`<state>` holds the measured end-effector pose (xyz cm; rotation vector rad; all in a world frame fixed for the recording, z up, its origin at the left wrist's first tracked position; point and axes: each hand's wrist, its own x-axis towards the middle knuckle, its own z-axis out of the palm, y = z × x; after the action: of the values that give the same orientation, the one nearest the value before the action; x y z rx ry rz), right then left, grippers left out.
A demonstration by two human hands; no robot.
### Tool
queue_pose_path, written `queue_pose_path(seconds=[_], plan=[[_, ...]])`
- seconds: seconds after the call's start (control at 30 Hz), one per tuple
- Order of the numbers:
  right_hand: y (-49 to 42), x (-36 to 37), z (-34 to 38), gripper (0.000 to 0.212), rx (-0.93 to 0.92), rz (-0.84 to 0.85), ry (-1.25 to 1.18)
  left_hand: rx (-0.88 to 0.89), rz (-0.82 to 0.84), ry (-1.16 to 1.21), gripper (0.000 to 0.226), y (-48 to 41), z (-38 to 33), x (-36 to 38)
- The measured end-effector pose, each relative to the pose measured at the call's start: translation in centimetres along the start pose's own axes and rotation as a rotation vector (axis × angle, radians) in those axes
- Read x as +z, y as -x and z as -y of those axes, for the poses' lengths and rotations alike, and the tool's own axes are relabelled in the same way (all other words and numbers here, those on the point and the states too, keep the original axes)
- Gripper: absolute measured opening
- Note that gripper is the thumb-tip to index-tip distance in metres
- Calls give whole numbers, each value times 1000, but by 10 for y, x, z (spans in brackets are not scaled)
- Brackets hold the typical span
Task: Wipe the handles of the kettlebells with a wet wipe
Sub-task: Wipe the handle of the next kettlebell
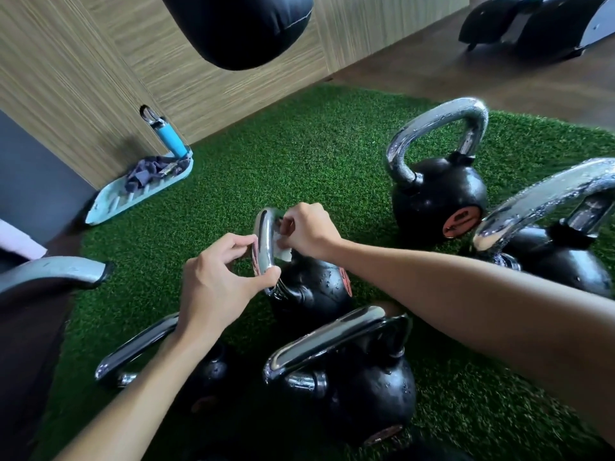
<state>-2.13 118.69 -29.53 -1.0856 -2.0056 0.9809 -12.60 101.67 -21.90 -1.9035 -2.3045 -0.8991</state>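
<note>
Several black kettlebells with chrome handles stand on green turf. The middle kettlebell [312,289] has its chrome handle [264,241] standing upright and edge-on to me. My left hand [213,277] pinches that handle from the left, thumb low near its base. My right hand [307,231] presses a white wet wipe [284,252] against the handle's right side near the top. The wipe is mostly hidden under my fingers. Water drops show on the kettlebell's body.
Other kettlebells sit at the back right [439,191], far right [552,254], front centre [359,384] and front left [196,371]. A light blue tray [109,202] with cloth and a blue bottle [169,136] lies by the wooden wall. A black punching bag [239,24] hangs above.
</note>
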Motion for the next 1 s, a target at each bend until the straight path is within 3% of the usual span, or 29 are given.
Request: queue_pose_path(seconds=[0.17, 0.33, 0.47, 0.57, 0.63, 0.8, 1.0], plan=[[-4, 2, -2, 32, -31, -36, -3, -4, 3, 10, 58, -1, 6, -1], [7, -6, -1, 15, -88, -141, 3, 1, 37, 46, 61, -4, 5, 1], [7, -7, -11, 14, -22, -101, 15, 11, 45, 48, 61, -4, 7, 0], [2, -6, -7, 29, 45, -114, -188, 10, 52, 59, 59, -4, 7, 0], [3, -14, -4, 21, 111, -97, -247, 11, 57, 58, 59, -5, 6, 0], [23, -32, -2, 39, 181, 87, -507, -8, 61, 65, 57, -5, 4, 0], [18, -41, 7, 29, 303, 181, -654, -11, 60, 31, 55, -3, -5, 0]])
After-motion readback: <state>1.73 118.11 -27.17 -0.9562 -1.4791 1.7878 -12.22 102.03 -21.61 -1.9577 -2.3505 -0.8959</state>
